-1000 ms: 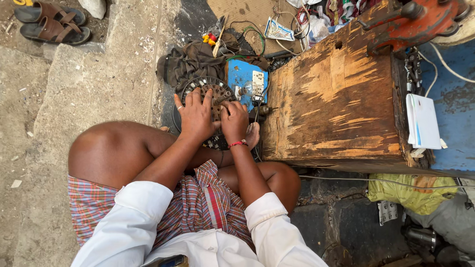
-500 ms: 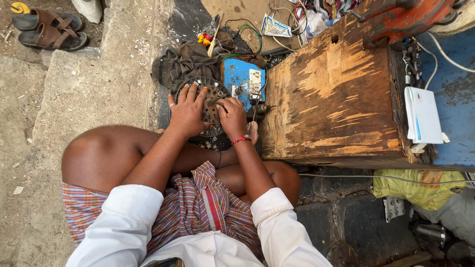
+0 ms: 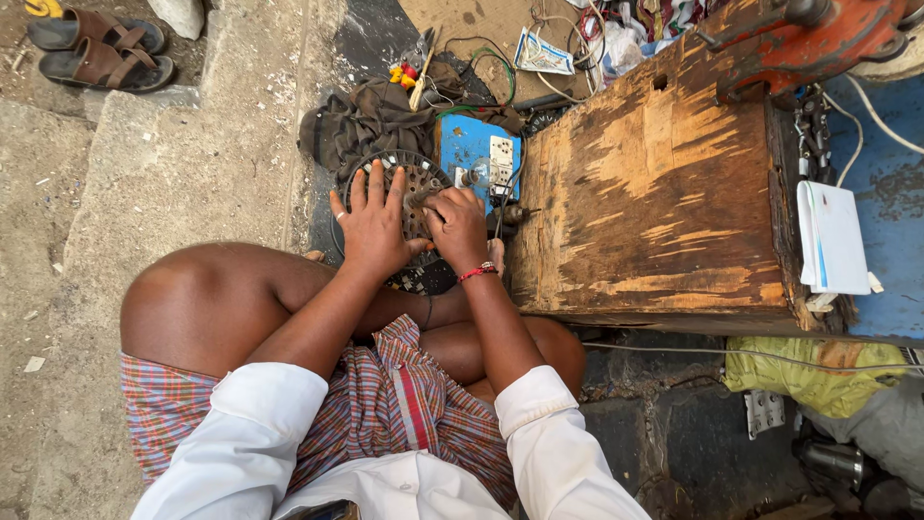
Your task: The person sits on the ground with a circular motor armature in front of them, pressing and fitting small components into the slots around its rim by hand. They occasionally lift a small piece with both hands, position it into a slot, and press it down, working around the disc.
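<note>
1. Both hands are sitting a little lower and further left in the head view than a moment ago, with the camera seeming to have shifted; they are still pressing on the same round part.
2. From the head camera, the left hand (image 3: 373, 223) is lying flat with fingers spread over the round slotted metal disc (image 3: 416, 188), palm down, not clenched around anything.
3. Beside it, the right hand (image 3: 457, 226) is curling its fingers onto the middle of the disc; whether it is pinching something small there I cannot tell. A red thread band (image 3: 478, 273) is circling that wrist.
4. That disc is resting on the ground just ahead of the person's crossed bare legs, between a dark crumpled cloth (image 3: 361, 120) and a blue switch box (image 3: 478, 154), which it is nearly touching.
5. To the right, a worn wooden bench (image 3: 654, 193) is standing close against the box, with a rusty orange vise (image 3: 808, 39) at its far end and a white booklet (image 3: 830, 239) lying beside it on a blue surface.
6. Far left at the top, brown sandals (image 3: 96, 53) are lying on the concrete step (image 3: 173, 183), well apart from the hands.
</note>
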